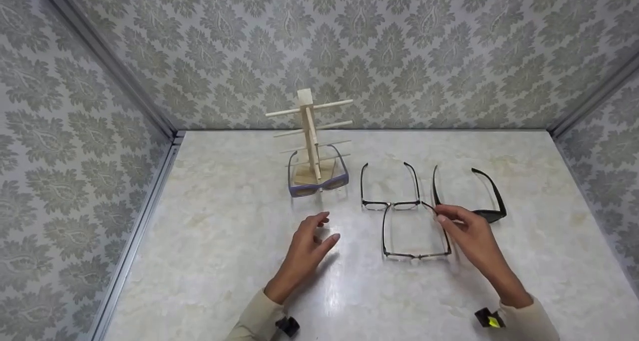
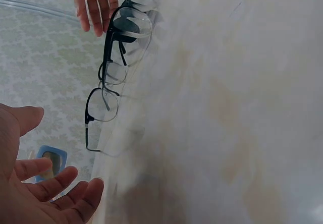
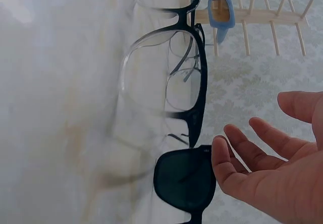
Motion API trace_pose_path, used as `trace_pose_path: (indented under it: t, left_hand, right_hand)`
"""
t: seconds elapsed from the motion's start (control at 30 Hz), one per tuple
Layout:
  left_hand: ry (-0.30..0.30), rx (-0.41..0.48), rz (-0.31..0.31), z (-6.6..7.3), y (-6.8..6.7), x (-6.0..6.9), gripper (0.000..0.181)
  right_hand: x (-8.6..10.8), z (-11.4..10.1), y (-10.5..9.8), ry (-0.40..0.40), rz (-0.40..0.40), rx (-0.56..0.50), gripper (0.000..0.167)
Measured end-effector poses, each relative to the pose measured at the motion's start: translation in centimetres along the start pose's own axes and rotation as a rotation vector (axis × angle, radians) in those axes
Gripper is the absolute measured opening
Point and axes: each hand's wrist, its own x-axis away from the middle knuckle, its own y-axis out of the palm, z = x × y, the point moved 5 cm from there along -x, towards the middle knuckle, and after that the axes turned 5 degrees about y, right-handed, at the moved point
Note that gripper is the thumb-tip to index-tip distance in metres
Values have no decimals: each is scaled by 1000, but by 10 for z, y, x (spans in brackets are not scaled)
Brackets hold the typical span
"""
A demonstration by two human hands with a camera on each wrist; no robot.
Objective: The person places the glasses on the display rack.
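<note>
In the head view, my right hand [image 1: 472,238] hovers at one temple of the nearest clear-lens glasses [image 1: 417,256], its thumb and fingers parted in the right wrist view. Behind them lie dark-topped clear glasses [image 1: 391,204], and black sunglasses [image 1: 491,215] are partly hidden by that hand. The right wrist view has the dark lens [image 3: 184,178] beside my fingertips. My left hand [image 1: 307,246], fingers loosely bent and holding nothing, is left of the nearest glasses. Blue-purple glasses [image 1: 319,186] hang low around the wooden stand [image 1: 310,131].
The marbled table [image 1: 209,241] meets patterned walls [image 1: 324,46] at the back and sides. Several wooden pegs [image 1: 334,103] stick out from both sides of the stand. A metal rail [image 1: 135,241] runs along the table's left edge.
</note>
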Motion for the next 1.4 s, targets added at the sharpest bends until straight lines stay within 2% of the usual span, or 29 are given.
trace_pose_path:
  t: [0.37, 0.5, 0.67, 0.8, 0.97, 1.1, 1.27, 1.4]
  left_hand:
    - [39, 7, -53, 4, 21, 2, 57]
    - [41, 13, -75, 7, 27, 4, 58]
    - [14, 38, -108, 11, 35, 6, 60]
    - [24, 71, -143, 15, 46, 3, 61]
    - [26, 110, -175, 19, 57, 0, 61]
    - [24, 99, -182, 21, 64, -1, 61]
    - [42, 94, -187, 26, 74, -3, 60]
    - [24, 112, -205, 28, 84, -5, 60]
  right_hand:
    - [18, 21, -11, 76, 61, -7, 40]
    - [21, 28, -8, 98, 46, -1, 41]
    - [25, 35, -4, 129, 10, -7, 42]
    - [31, 43, -5, 157, -4, 15, 44]
    - [36, 47, -4, 132, 12, 18, 43]
    - [39, 49, -2, 118, 17, -24, 43]
    - [40, 51, 1, 135, -2, -22, 45]
    - [42, 54, 3, 158, -4, -39, 47]
